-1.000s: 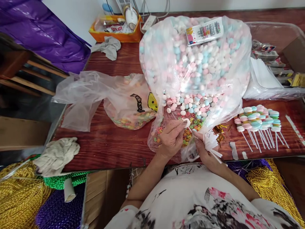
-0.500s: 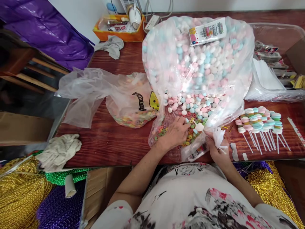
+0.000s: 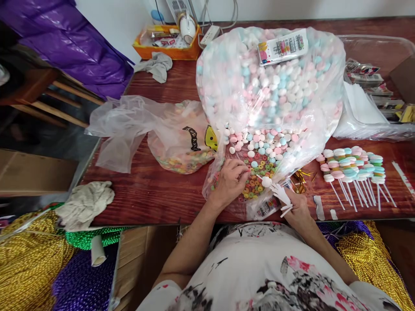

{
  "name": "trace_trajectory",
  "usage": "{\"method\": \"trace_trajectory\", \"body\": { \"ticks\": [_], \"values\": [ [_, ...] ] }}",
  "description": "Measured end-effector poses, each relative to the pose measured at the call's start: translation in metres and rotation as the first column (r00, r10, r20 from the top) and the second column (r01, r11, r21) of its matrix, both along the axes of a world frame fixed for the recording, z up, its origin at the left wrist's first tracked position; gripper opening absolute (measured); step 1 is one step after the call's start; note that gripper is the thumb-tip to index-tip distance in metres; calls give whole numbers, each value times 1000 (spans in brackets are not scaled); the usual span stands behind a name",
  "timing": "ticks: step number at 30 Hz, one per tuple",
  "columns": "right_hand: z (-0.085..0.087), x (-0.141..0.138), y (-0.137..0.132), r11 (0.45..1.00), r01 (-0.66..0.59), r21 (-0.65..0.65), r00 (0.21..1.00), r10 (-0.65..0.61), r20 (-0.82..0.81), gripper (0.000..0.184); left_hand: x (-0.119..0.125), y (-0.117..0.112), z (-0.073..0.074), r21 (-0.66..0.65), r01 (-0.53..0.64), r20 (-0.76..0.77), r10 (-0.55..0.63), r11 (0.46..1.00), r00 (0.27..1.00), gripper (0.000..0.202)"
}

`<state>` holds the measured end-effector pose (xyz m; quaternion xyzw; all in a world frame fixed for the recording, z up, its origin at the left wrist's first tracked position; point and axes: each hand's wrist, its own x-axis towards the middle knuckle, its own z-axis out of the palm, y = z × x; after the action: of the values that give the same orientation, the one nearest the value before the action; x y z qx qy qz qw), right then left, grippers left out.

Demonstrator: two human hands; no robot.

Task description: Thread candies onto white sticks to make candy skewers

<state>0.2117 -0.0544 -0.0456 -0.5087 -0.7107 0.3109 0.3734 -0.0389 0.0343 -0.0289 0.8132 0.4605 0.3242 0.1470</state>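
Observation:
My left hand [image 3: 229, 181] reaches into the mouth of a big clear bag [image 3: 269, 86] of pink, blue and white candies, its fingers pinched down among the small coloured ring candies [image 3: 256, 183]. What the fingers hold is too small to name. My right hand [image 3: 296, 207] is closed on a bundle of white sticks [image 3: 280, 196], one of which carries a white candy [image 3: 266, 182] on its tip.
Finished candy sticks [image 3: 352, 166] lie in a row at the right on the wooden table [image 3: 155, 194]. A smaller bag of ring candies [image 3: 181, 142] sits left. An orange tray [image 3: 168, 43], rags [image 3: 84, 203], a clear bin [image 3: 379, 86] and bead strands [image 3: 26, 259] surround.
My left hand let go of the white candy it held at the stick and dropped into the ring candies. My right hand shifted with the sticks, now bearing that candy.

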Motion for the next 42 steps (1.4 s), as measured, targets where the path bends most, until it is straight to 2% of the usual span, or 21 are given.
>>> {"method": "trace_trajectory", "body": {
  "ticks": [2,4,7,9,12,15,17,18,20,21,22,23,24,25,27,29,31,34,37,39,42],
  "values": [
    [1,2,-1,1000,2,11,1000,-2,19,39,0,-1,2,9,6,-4,-6,1000,1000,11],
    [2,4,-2,1000,24,15,999,-24,26,37,5,-3,4,17,61,-143,-58,998,988,15],
    [1,6,-3,998,56,22,998,-57,29,35,19,-8,10,-13,90,-440,-87,996,894,20],
    [1,6,-5,997,68,42,997,-69,28,33,29,-9,14,-51,73,-573,-90,996,815,22],
    [0,4,-7,996,57,68,998,-59,38,33,39,-6,21,-98,65,-650,-114,993,751,23],
    [0,5,-9,996,46,77,997,-50,52,34,40,1,23,-110,106,-642,-152,988,751,23],
    [0,6,-10,995,52,85,998,-56,43,35,34,4,20,-105,121,-568,-159,987,808,23],
    [0,6,-10,995,52,89,998,-55,29,35,29,5,19,-104,111,-488,-148,988,860,22],
    [1,4,-10,994,35,99,999,-33,-19,36,19,5,16,-141,58,-199,-86,988,976,19],
    [1,2,-9,994,21,104,999,-17,-43,36,13,4,15,-200,27,0,-27,979,1000,17],
    [3,-1,-8,994,7,107,998,0,-63,37,9,1,15,-289,10,207,52,957,977,15],
    [4,-4,-7,994,-8,107,997,16,-76,37,5,-1,15,-396,20,393,150,918,907,15],
    [6,-8,-5,995,-21,100,996,29,-83,38,3,-4,16,-504,55,533,260,862,805,18],
    [9,-12,-3,996,-33,87,995,41,-87,40,2,-7,18,-594,109,621,368,797,692,24],
    [14,-18,1,997,-57,48,994,62,-92,42,3,-13,22,-688,219,689,529,691,496,34],
    [18,-22,5,997,-67,27,993,69,-97,42,5,-16,25,-705,280,705,600,652,378,39],
    [21,-24,7,998,-64,29,994,66,-87,41,5,-18,27,-689,299,723,603,660,337,38],
    [23,-24,8,997,-73,13,996,74,-42,41,3,-21,23,-654,264,750,564,709,345,34],
    [24,-25,8,996,-91,-1,996,91,-2,42,2,-25,16,-612,162,757,514,774,403,28],
    [24,-26,9,996,-91,14,996,91,22,44,1,-28,12,-550,67,738,447,832,506,24],
    [24,-27,10,998,-67,7,996,67,52,49,0,-30,10,-348,-99,646,315,932,696,17]
  ]
}}
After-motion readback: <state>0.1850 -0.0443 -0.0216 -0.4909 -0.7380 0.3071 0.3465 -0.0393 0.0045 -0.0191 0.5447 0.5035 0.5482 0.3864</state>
